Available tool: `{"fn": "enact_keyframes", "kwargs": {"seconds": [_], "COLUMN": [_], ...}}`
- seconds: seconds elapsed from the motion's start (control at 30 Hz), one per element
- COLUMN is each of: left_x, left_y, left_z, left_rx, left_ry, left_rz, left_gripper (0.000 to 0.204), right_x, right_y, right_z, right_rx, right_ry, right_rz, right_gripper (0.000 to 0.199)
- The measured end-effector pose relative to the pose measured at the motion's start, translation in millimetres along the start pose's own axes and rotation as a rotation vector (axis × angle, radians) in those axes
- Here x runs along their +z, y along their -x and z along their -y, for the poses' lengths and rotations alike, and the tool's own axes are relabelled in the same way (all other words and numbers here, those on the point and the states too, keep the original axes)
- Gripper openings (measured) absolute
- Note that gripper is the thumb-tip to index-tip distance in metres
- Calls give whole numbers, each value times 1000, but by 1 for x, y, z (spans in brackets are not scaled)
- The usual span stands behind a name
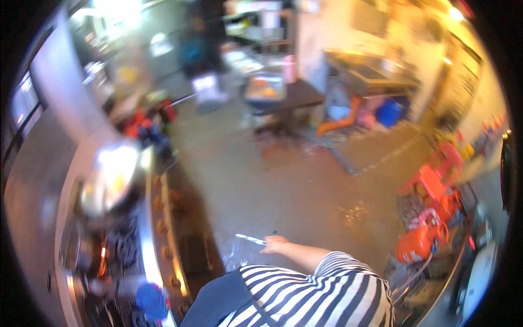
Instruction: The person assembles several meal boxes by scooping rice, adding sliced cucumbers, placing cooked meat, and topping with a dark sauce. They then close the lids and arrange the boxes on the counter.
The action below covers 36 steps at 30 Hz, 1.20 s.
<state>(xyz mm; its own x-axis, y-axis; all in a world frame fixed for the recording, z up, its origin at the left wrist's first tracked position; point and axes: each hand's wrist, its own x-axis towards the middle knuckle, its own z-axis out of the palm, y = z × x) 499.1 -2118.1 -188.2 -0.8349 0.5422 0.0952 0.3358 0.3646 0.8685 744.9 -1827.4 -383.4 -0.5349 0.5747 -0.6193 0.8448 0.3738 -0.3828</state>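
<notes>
Right of the stove [149,252], the right hand [275,244] seems, through blur, clamped on a thin white tool [250,238]; hold it steady

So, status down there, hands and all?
Right fingers gripping pale stick. Left fingers out of view. Stove off left, apart from stick.

The right hand [276,243] holds a slim pale stick [249,238]; an orange gas cylinder [415,245] sits near the floor's [261,196] right edge.

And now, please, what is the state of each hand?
Left hand: not in view, cannot be told.
Right hand: closed, holding a thin pale object.
</notes>
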Motion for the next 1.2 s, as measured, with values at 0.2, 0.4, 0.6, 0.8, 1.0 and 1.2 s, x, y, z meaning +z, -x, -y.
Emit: {"fn": "enact_keyframes", "kwargs": {"seconds": [0.2, 0.4, 0.6, 0.8, 1.0, 1.2], "left_x": [20, 91, 262, 410, 564, 548], "left_y": [-140, -370, -447, -516, -622, -734], "left_z": [-70, -76, -185, -270, -179, -33], "left_rx": [103, 781, 324, 258, 65, -381], "left_ry": [-17, 365, 576, 592, 498, 294], "left_rz": [85, 822, 791, 1170, 1300, 1110], "left_gripper": [69, 74, 55, 25, 28, 23], "right_x": [-106, -105, -107, -90, -233, -477], "right_y": [-68, -160, -122, -155, -247, -332], "right_z": [27, -8, -57, -50, -54, -91], "right_rx": [-36, 114, 501, 802, 731, 681], "right_ry": [-190, -420, -782, -1573, -1662, -725], "right_rz": [-83, 59, -299, -793, -901, -1231], "right_gripper": [52, 49, 49, 68, 48, 36]}}
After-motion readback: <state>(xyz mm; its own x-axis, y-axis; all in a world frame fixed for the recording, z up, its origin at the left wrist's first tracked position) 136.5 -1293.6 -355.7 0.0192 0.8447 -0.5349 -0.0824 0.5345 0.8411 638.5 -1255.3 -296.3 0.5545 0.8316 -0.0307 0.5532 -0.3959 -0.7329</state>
